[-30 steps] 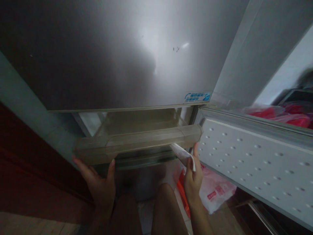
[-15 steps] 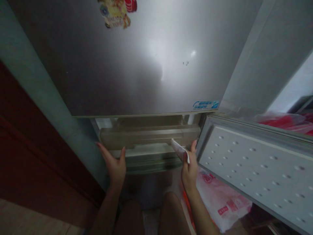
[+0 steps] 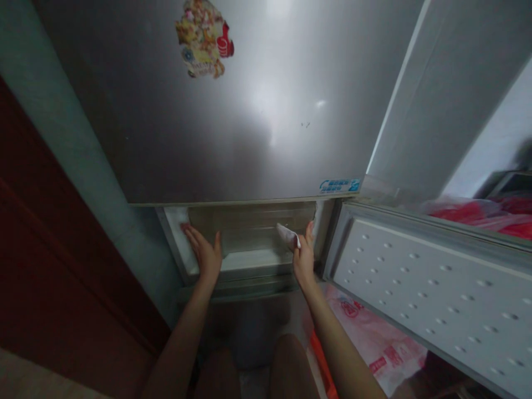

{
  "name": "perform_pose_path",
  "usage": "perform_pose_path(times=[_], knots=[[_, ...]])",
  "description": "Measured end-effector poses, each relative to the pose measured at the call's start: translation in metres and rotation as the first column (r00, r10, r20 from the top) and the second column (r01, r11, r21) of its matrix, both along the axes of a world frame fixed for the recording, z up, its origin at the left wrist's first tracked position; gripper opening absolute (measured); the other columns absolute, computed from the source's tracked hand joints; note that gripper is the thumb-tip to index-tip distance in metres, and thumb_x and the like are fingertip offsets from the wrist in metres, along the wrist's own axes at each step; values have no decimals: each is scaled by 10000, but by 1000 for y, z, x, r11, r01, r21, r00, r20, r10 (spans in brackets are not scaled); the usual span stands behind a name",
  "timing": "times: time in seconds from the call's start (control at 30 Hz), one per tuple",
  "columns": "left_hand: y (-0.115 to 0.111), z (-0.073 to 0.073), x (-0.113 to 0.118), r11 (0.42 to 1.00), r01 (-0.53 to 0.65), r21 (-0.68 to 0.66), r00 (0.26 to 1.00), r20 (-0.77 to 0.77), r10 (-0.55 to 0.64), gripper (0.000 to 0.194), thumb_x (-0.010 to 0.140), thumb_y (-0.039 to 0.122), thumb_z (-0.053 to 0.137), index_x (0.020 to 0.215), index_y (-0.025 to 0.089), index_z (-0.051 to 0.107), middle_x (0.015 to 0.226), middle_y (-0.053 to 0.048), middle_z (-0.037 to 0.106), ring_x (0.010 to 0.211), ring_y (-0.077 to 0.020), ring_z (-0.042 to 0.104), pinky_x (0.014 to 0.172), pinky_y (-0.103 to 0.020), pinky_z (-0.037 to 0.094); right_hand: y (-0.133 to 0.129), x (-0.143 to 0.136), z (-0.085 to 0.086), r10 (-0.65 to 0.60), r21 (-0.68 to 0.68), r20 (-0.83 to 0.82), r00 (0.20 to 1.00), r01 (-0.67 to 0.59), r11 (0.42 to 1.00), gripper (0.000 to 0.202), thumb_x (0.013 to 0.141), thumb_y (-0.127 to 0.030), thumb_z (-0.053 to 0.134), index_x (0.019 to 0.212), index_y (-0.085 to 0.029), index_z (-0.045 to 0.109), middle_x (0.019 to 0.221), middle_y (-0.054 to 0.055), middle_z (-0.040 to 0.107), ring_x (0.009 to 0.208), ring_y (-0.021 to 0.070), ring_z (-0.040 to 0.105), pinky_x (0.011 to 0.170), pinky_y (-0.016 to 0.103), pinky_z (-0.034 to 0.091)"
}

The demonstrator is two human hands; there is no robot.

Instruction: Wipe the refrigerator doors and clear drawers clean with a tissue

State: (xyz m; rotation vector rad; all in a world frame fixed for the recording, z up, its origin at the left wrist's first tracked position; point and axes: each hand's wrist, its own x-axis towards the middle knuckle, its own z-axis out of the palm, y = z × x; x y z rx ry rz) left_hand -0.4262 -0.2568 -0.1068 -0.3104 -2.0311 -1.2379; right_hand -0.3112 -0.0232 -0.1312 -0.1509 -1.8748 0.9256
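A pale translucent drawer [image 3: 249, 226] sits inside the lower compartment of a refrigerator. My left hand [image 3: 207, 255] is at the drawer's left end, thumb and fingers spread; whether it touches the front is hard to tell. At the right end is my right hand [image 3: 305, 257], with a folded white cloth or tissue [image 3: 286, 235] pinched by the thumb. Its fingertips point up beside the drawer front.
The lower door [image 3: 419, 293] stands swung out to the right. Above is the closed silver upper door [image 3: 187, 133]. A white plastic bag with red print [image 3: 374, 338] lies below the lower door. A reddish-brown panel [image 3: 62, 249] borders the left.
Both hands have moved forward and inward, and the drawer has slid back into the compartment. The white cloth has stayed in my right hand. The view has shifted slightly.
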Motion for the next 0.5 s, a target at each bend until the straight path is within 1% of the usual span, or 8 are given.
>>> perform_pose_path(times=[0.07, 0.13, 0.23, 0.3, 0.37, 0.5], knots=[[5, 2, -7, 998, -45, -35, 999, 26, 46, 903, 900, 413, 492, 1482, -96, 25, 1574, -329, -27, 1490, -262, -89, 1205, -433, 46, 3, -8, 1, 3, -11, 17, 1000, -2, 1000, 251, 843, -107, 358, 877, -163, 600, 1620, 92, 100, 1501, 193, 38, 1211, 488, 69], [10, 4, -12, 995, -77, -58, 996, 42, 80, 891, 906, 411, 482, 1486, -88, 26, 1575, -326, -22, 1488, -275, -94, 1201, -456, 39, 6, -15, 4, 13, -33, 26, 1000, -12, 999, 244, 861, -133, 360, 872, -159, 602, 1620, 99, 110, 1501, 193, 37, 1213, 471, 52], [17, 9, -17, 992, -105, -70, 993, 46, 109, 879, 915, 413, 465, 1490, -80, 18, 1576, -319, -53, 1479, -293, -134, 1191, -498, 10, 13, -25, 8, 49, -65, 38, 998, -46, 997, 252, 907, -214, 370, 854, -151, 608, 1615, 124, 127, 1501, 212, 46, 1209, 472, 52], [20, 11, -18, 984, -143, -106, 988, 47, 148, 877, 919, 417, 456, 1483, -99, 27, 1570, -331, -55, 1474, -317, -142, 1186, -513, 4, 17, -30, 11, 72, -77, 45, 996, -69, 995, 276, 927, -261, 378, 836, -142, 610, 1609, 154, 127, 1501, 228, 49, 1204, 489, 51], [23, 12, -18, 971, -189, -143, 979, 42, 197, 882, 922, 428, 449, 1474, -124, 38, 1563, -348, -35, 1473, -347, -120, 1185, -514, 11, 20, -34, 12, 88, -80, 44, 995, -84, 993, 277, 929, -275, 395, 837, -134, 615, 1606, 167, 117, 1500, 231, 40, 1203, 491, 50], [30, 13, -15, 963, -221, -151, 974, 11, 225, 898, 928, 468, 432, 1472, -130, 42, 1564, -345, -26, 1470, -372, -96, 1183, -510, 0, 24, -35, 14, 124, -98, 31, 992, -121, 988, 258, 918, -310, 446, 863, -140, 632, 1609, 149, 113, 1500, 225, 34, 1204, 486, 46]])
